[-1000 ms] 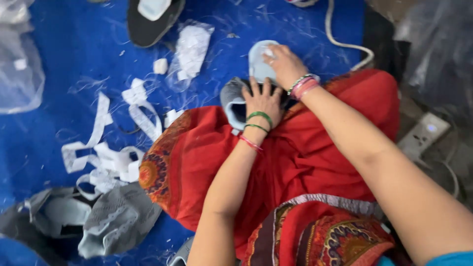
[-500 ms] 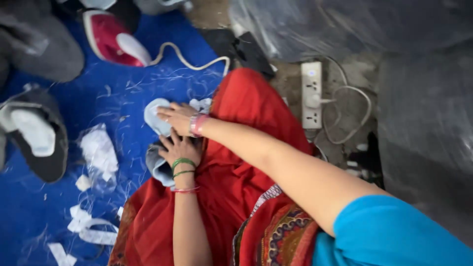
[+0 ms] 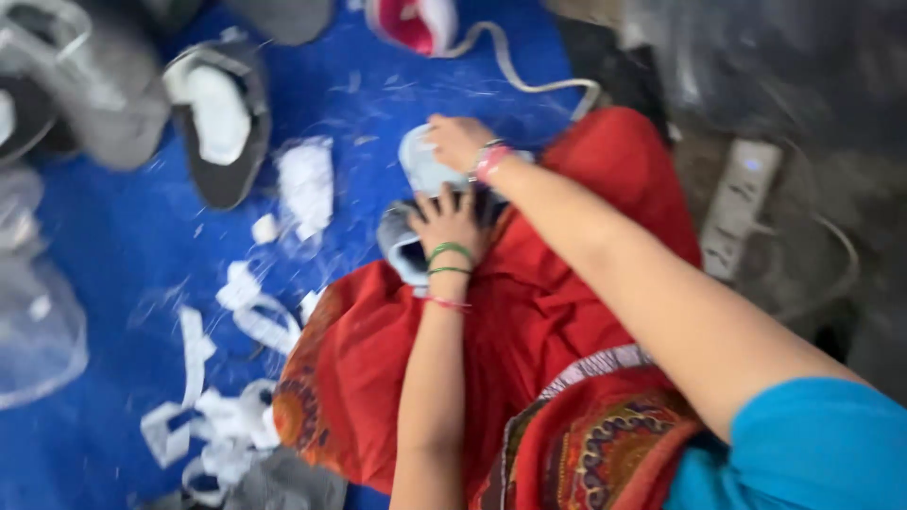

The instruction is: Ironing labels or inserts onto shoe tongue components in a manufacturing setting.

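- Head view, blurry w/ motion. My left hand (image 3: 452, 219) lies palm down, fingers spread flat, pressing on a grey shoe piece (image 3: 402, 247) at the edge of my red cloth-covered lap (image 3: 529, 312); not gripping it, just holding it down.
- My right hand (image 3: 460, 142) sits further out, fingers curled over a pale blue shoe piece (image 3: 422, 168); looks like a loose hold from on top, can't tell how tight.
- Both pieces touch or nearly touch each other, blue one on the blue floor mat (image 3: 123, 255), grey one half on mat, half on the lap.
- Bangles on both wrists: green + red on left, pink on right.
- Left of my hands on the mat: crumpled white paper (image 3: 304, 184), white strips (image 3: 217, 378) in a loose tangle.
- Further off: black shoe w/ white insole (image 3: 222, 123), grey shoe (image 3: 104, 94), pink shoe (image 3: 416, 24) at top edge.
- Clear plastic bag (image 3: 33, 321) at far left.
- White power strip (image 3: 742, 203) on the floor to my right, well apart from the hands.
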